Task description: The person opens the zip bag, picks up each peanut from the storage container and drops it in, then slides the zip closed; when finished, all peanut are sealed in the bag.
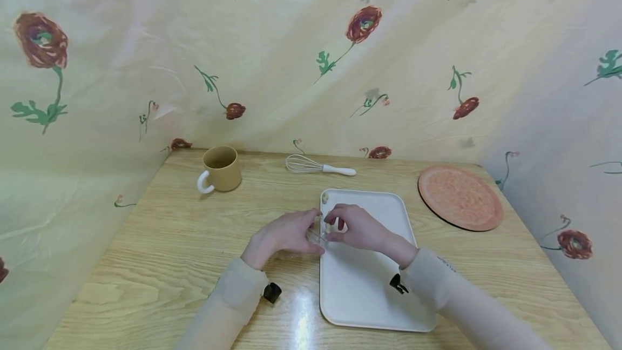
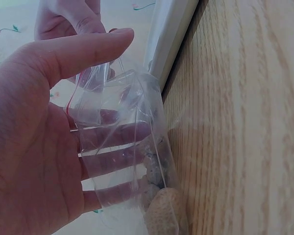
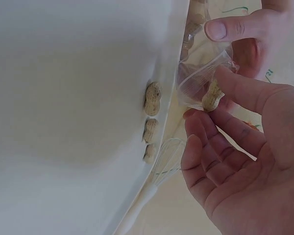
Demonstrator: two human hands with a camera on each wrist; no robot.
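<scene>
My left hand [image 1: 290,232] holds a clear zip bag [image 2: 130,122] with a red line near its mouth, over the tray's left edge. Inside the bag, peanuts [image 2: 162,213] lie toward the bottom. With thumb and fingertips, my right hand [image 1: 362,227] pinches a single peanut [image 3: 212,97] at the bag's mouth. Three unshelled peanuts [image 3: 153,99] lie in a row along the edge of the white tray [image 1: 371,290]. In the head view, the hands mostly cover the bag and the pinched peanut.
A tan mug [image 1: 222,169] with a white handle stands at the back left of the wooden table [image 1: 160,263]. Behind the tray lies a white-handled whisk [image 1: 335,169]. To the right is a round pinkish mat [image 1: 459,197]. Flowered cloth [image 1: 291,58] hangs behind the table.
</scene>
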